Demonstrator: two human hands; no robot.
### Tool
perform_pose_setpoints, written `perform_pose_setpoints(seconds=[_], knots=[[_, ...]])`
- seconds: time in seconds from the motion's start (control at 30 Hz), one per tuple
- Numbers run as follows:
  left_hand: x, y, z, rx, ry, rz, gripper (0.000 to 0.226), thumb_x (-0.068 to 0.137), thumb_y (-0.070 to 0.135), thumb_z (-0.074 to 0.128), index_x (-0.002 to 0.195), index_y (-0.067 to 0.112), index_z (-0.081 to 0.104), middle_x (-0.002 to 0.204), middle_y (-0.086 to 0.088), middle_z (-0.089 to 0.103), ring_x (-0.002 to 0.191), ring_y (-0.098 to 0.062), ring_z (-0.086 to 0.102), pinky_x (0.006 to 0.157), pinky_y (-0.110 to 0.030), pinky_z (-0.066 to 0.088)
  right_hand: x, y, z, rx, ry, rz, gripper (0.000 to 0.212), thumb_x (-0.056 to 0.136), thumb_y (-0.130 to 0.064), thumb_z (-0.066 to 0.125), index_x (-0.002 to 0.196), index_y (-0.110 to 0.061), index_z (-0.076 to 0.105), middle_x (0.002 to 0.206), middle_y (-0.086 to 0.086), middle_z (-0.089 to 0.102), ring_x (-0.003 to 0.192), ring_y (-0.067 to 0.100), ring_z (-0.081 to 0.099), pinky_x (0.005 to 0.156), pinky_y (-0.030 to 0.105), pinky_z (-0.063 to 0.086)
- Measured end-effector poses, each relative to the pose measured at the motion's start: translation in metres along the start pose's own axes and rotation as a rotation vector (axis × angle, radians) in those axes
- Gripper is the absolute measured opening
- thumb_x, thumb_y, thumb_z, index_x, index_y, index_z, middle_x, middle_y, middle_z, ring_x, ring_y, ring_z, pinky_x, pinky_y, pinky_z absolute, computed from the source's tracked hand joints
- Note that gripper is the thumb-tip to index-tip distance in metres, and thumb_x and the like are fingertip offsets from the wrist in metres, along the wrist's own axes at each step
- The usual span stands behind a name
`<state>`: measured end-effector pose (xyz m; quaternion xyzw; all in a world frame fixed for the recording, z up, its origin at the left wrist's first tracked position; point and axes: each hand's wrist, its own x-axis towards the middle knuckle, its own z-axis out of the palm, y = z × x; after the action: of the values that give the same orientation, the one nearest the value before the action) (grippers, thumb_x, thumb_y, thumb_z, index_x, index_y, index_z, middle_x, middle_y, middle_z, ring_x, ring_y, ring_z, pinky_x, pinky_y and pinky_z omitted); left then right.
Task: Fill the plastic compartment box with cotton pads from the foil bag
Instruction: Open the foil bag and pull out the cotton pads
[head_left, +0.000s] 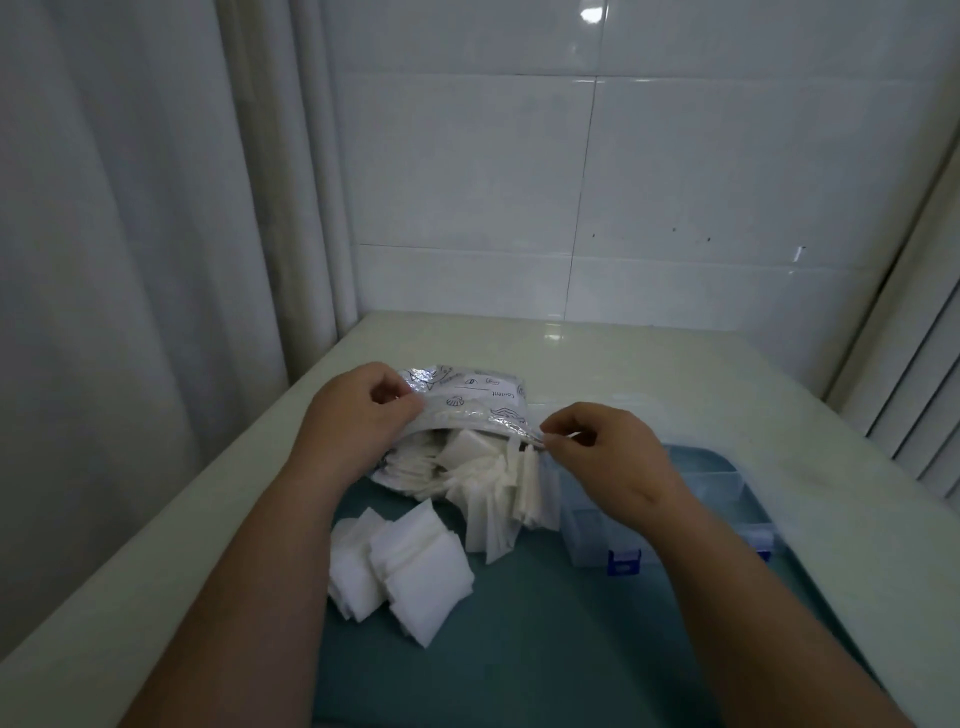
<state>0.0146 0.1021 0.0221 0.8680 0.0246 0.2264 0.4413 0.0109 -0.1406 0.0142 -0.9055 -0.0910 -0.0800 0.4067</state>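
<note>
The foil bag (480, 397) lies on its side with its mouth facing me. My left hand (358, 410) pinches the left corner of the mouth. My right hand (602, 452) pinches the right corner, so the opening is stretched wide. White cotton pads (483, 473) spill out of the mouth onto the teal mat (545, 639). Two loose stacks of pads (402, 569) rest on the mat in front of the bag. The clear plastic compartment box (722, 493) with a blue latch (623, 563) sits open to the right, partly hidden behind my right forearm.
The mat lies on a pale glossy table (597, 348) set into a corner. White tiled wall (571, 182) stands behind it, a curtain (130, 208) hangs at the left, and a ribbed panel (924, 374) rises at the right.
</note>
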Motion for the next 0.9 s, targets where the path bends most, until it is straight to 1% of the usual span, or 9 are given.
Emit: perform_pose_setpoints(seconds=[0.13,0.2,0.3,0.37,0.47,0.6,0.73,0.83,0.9], knots=[[-0.009,0.01,0.002,0.128,-0.133,0.108,0.018,0.076,0.033,0.074,0.063,0.025,0.065,0.064,0.01,0.063,0.064,-0.008,0.058,0.061,-0.027,0.045,-0.004,-0.001,-0.008,-0.059,-0.058,-0.03,0.028,0.092,-0.015,0.054,0.104,-0.038,0.066,0.098,-0.012,0.065,0.083,0.002,0.059,0.06,0.009,0.041],[-0.011,0.011,0.003,0.188,-0.222,0.131,0.02,0.075,0.039,0.075,0.063,0.026,0.067,0.065,0.011,0.065,0.065,-0.006,0.058,0.061,-0.027,0.044,-0.007,-0.003,-0.011,-0.111,-0.125,-0.072,0.041,0.089,-0.006,0.053,0.105,-0.042,0.063,0.1,-0.018,0.061,0.086,0.0,0.057,0.062,0.008,0.04],[-0.014,0.011,0.003,0.218,-0.33,0.129,0.025,0.069,0.05,0.079,0.068,0.027,0.069,0.067,0.011,0.067,0.063,-0.005,0.059,0.064,-0.03,0.049,-0.011,-0.008,-0.012,-0.201,-0.217,-0.183,0.05,0.082,-0.002,0.062,0.107,-0.045,0.061,0.106,-0.027,0.049,0.09,-0.007,0.048,0.067,0.005,0.037],[-0.017,0.014,0.005,0.279,-0.374,0.14,0.034,0.062,0.058,0.08,0.075,0.031,0.067,0.072,0.011,0.066,0.067,-0.004,0.06,0.066,-0.03,0.05,-0.011,-0.01,-0.009,-0.289,-0.23,-0.248,0.055,0.078,-0.005,0.07,0.114,-0.045,0.06,0.115,-0.021,0.045,0.098,-0.004,0.043,0.081,0.009,0.036],[-0.023,0.022,0.011,0.37,-0.421,0.192,0.052,0.052,0.071,0.075,0.087,0.037,0.058,0.079,0.013,0.058,0.07,-0.001,0.055,0.061,-0.028,0.043,-0.014,-0.013,-0.003,-0.459,-0.25,-0.262,0.067,0.077,-0.014,0.072,0.129,-0.049,0.048,0.126,-0.012,0.037,0.117,0.009,0.035,0.097,0.026,0.037],[-0.028,0.026,0.021,0.54,-0.442,0.254,0.06,0.052,0.075,0.073,0.099,0.04,0.059,0.086,0.018,0.054,0.078,0.0,0.051,0.062,-0.026,0.036,-0.016,-0.016,0.002,-0.623,-0.239,-0.278,0.072,0.079,-0.031,0.074,0.138,-0.048,0.037,0.132,-0.005,0.034,0.121,0.017,0.034,0.1,0.03,0.035],[-0.03,0.026,0.03,0.666,-0.425,0.298,0.059,0.054,0.078,0.066,0.095,0.036,0.063,0.093,0.014,0.057,0.084,-0.008,0.055,0.066,-0.029,0.042,-0.015,-0.013,0.008,-0.674,-0.159,-0.293,0.06,0.077,-0.038,0.073,0.131,-0.039,0.047,0.126,-0.004,0.04,0.114,0.018,0.039,0.095,0.029,0.037],[-0.03,0.026,0.035,0.683,-0.397,0.33,0.039,0.063,0.062,0.067,0.078,0.027,0.059,0.089,0.008,0.054,0.083,-0.015,0.056,0.063,-0.029,0.039,-0.012,-0.011,0.009,-0.67,-0.101,-0.298,0.04,0.075,-0.039,0.074,0.113,-0.035,0.06,0.118,-0.006,0.046,0.108,0.017,0.043,0.088,0.027,0.037],[-0.028,0.024,0.034,0.69,-0.389,0.319,0.032,0.067,0.054,0.068,0.078,0.026,0.058,0.093,0.007,0.051,0.085,-0.017,0.056,0.064,-0.029,0.038,-0.011,-0.01,0.009,-0.658,-0.09,-0.301,0.035,0.074,-0.043,0.076,0.106,-0.035,0.065,0.114,-0.007,0.048,0.105,0.017,0.044,0.085,0.026,0.035]])
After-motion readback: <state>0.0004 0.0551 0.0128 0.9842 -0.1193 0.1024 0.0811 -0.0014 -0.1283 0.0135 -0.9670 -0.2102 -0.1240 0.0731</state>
